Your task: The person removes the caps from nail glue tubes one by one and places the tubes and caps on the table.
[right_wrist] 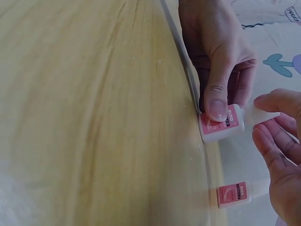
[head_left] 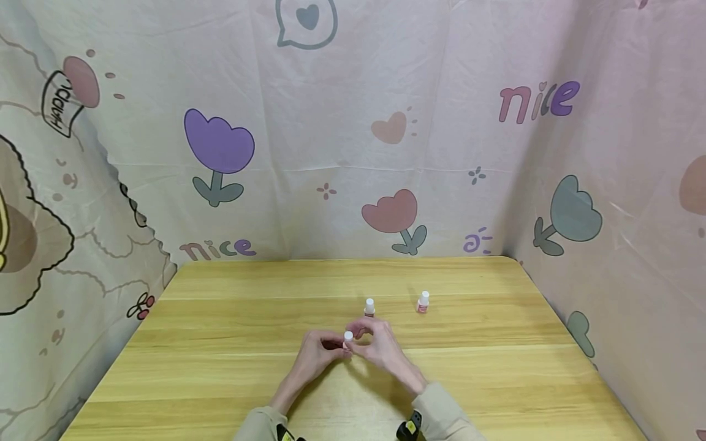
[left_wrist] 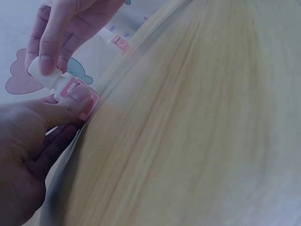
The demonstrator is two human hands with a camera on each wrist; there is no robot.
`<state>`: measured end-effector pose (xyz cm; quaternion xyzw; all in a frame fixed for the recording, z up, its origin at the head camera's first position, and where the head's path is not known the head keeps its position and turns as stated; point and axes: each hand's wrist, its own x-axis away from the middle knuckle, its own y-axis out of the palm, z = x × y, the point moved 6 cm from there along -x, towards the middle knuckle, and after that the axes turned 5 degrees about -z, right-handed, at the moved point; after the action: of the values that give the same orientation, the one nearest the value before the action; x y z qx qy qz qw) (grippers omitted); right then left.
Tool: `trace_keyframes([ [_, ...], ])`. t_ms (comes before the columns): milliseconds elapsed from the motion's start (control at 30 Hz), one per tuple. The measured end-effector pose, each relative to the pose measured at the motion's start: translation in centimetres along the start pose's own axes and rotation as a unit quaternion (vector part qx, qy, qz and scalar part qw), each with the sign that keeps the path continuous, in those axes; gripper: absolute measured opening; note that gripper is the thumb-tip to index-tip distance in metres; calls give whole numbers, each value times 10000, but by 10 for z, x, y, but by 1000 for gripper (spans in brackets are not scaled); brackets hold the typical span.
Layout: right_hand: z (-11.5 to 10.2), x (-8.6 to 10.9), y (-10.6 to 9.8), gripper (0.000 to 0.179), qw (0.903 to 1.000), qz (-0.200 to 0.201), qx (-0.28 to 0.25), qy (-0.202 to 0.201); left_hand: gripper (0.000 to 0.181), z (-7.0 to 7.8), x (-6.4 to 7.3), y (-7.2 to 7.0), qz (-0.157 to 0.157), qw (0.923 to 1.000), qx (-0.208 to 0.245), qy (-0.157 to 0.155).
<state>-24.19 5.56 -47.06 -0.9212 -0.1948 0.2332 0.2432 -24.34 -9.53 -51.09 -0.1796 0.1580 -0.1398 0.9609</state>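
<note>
Both hands meet at a small white bottle (head_left: 348, 337) with a pink label, which stands on the wooden table. My left hand (head_left: 318, 356) grips the bottle's body; in the left wrist view its thumb presses on the label (left_wrist: 71, 85). From the other side my right hand (head_left: 382, 348) pinches the white cap (right_wrist: 261, 116) between thumb and fingers. The cap is seated on the bottle's neck, and whether it is loose I cannot tell. Just behind the right hand stands a second like bottle (head_left: 369, 305), its lower part hidden in the head view.
A third bottle (head_left: 423, 302) of the same kind stands upright farther right. The wooden table (head_left: 220, 318) reaches back to a printed cloth (head_left: 320, 122) that hangs behind it and at both sides. Dark wrist straps (head_left: 409, 427) show by the sleeves.
</note>
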Motion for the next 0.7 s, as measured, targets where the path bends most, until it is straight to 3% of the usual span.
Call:
trace_keyframes([
  [367, 0, 1, -1, 23, 9993, 173, 225, 241, 16, -2, 0, 0, -74, 9998, -1, -168],
  [700, -1, 0, 0, 21, 9998, 137, 171, 3, 15, 0, 0, -1, -64, 9996, 8, -268],
])
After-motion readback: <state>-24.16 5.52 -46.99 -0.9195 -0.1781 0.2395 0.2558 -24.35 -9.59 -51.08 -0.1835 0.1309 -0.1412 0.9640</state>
